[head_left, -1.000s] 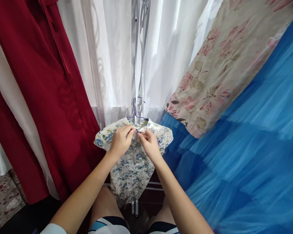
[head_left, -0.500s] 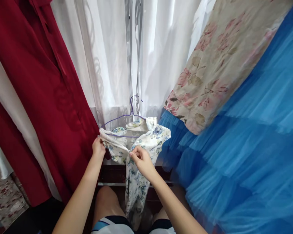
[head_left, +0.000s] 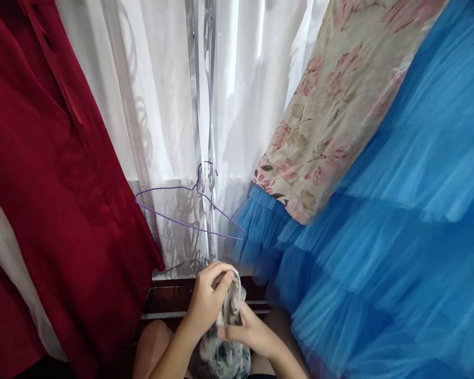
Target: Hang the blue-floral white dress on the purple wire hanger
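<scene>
Low in front of me, between my knees, a white garment with a blue-green floral print [head_left: 225, 358] is bunched up and partly blurred. My left hand [head_left: 211, 292] pinches its upper edge between thumb and fingers. Just below and to the right, my right hand [head_left: 247, 331] grips the same cloth, thumb on the near side. Beyond my hands a thin purple wire hanger [head_left: 181, 221] hangs bare and slightly tilted, its hook by the silvery strips in front of the curtain.
White curtains [head_left: 161, 105] form the backdrop. A long dark red garment [head_left: 82, 210] hangs at left. To the right hang a beige floral garment [head_left: 319, 121] and a layered blue tulle skirt [head_left: 398, 237]. A dark ledge [head_left: 166, 297] runs below the curtain.
The floral garment has come off the purple hanger and down toward my lap. Both hands moved lower and closer together with it. The hanger now hangs bare, and the view has shifted slightly.
</scene>
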The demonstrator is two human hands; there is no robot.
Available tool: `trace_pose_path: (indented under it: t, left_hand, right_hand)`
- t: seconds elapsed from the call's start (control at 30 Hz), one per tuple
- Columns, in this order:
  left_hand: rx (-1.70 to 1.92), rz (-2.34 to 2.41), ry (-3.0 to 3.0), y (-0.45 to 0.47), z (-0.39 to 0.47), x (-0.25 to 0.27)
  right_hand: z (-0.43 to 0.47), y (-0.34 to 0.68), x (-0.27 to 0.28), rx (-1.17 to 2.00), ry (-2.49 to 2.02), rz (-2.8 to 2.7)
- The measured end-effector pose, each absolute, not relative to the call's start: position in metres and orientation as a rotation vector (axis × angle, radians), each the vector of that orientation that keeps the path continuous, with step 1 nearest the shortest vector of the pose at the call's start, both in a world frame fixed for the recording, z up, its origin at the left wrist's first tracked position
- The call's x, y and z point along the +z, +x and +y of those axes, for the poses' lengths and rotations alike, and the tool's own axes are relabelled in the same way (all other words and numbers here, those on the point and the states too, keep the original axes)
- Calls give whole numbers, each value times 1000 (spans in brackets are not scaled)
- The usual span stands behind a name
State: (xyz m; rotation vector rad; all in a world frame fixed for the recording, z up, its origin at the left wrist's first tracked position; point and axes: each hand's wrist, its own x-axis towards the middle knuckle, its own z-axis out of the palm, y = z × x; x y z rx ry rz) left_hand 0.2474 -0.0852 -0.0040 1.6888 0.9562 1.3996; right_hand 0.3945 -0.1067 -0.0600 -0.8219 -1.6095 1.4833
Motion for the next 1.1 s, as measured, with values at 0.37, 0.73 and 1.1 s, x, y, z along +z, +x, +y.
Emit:
trace_pose_path:
  t: [0.37, 0.73, 1.1]
  left_hand:
    - [514, 995, 1456, 223, -116, -140]
    - [1246, 1244, 1791, 165, -87, -41]
    - [941, 1613, 2531, 19, 16, 15]
  right_hand:
    - [-104, 467, -10, 1407, -945, -1548]
    - [43, 473, 89, 991, -812, -1675]
    - [51, 420, 105, 1390, -713, -1721]
